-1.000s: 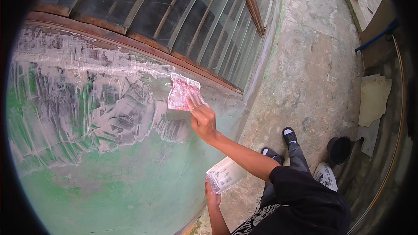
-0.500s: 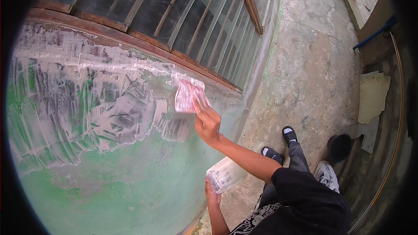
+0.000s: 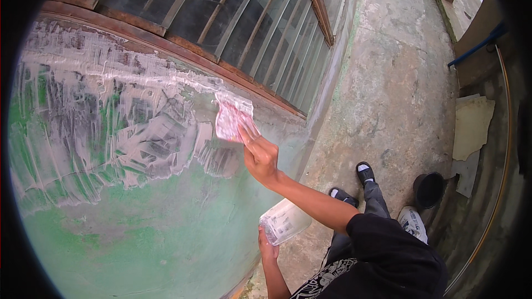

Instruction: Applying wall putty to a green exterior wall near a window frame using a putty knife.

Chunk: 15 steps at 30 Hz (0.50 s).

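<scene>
My right hand (image 3: pixel 260 159) is closed on a flat pink spreader (image 3: pixel 231 117), which is smeared with a whitish paste. The spreader lies against the wall (image 3: pixel 183 227) just under the window frame, at the right end of a band of white putty (image 3: pixel 149 138). Lower down, my left hand (image 3: pixel 268 244) grips the end of a pale, see-through plastic container (image 3: pixel 285 222). White smears show on the container's side. My right forearm passes above it, and its far end is partly hidden.
A louvred window (image 3: pixel 244 27) with a reddish-brown frame runs above the wall. On the concrete walkway (image 3: pixel 393 88) to the right stand a black bucket (image 3: pixel 429 190) and a white sack (image 3: pixel 413 223). Torn board pieces (image 3: pixel 472 127) and a long pole (image 3: pixel 503 171) lie farther right.
My right hand has shifted slightly left with the spreader, which still touches the wall. My left hand keeps its hold on the container, and the whole view has moved a little.
</scene>
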{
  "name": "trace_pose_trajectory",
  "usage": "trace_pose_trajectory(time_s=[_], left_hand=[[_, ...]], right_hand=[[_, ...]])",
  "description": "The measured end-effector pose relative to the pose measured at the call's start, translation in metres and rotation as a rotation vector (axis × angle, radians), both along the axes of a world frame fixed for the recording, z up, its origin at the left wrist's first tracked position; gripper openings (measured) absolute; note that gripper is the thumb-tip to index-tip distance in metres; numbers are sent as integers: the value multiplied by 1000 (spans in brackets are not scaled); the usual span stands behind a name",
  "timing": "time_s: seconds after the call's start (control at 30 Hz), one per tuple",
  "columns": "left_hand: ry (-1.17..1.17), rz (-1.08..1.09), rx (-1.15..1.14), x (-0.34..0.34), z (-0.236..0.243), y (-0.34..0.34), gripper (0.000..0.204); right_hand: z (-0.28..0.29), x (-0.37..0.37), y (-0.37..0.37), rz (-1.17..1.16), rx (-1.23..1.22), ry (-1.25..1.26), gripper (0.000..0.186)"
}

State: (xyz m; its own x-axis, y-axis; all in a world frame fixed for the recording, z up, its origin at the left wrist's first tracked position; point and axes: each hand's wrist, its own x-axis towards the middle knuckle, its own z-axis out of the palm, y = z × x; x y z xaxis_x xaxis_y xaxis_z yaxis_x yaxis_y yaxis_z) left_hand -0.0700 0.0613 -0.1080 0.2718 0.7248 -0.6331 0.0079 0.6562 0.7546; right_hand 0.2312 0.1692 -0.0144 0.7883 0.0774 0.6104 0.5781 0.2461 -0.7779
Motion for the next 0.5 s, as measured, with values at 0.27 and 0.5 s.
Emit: trace_pose_trajectory(time_s=[0.27,0.5], left_hand=[[-21,3,20,-5,-1,-4,59],[-22,9,-3,-4,-4,-5,58]], right_hand=[[4,-31,-13,171,-77,13,62],[18,-6,-16,32,47,3,56]])
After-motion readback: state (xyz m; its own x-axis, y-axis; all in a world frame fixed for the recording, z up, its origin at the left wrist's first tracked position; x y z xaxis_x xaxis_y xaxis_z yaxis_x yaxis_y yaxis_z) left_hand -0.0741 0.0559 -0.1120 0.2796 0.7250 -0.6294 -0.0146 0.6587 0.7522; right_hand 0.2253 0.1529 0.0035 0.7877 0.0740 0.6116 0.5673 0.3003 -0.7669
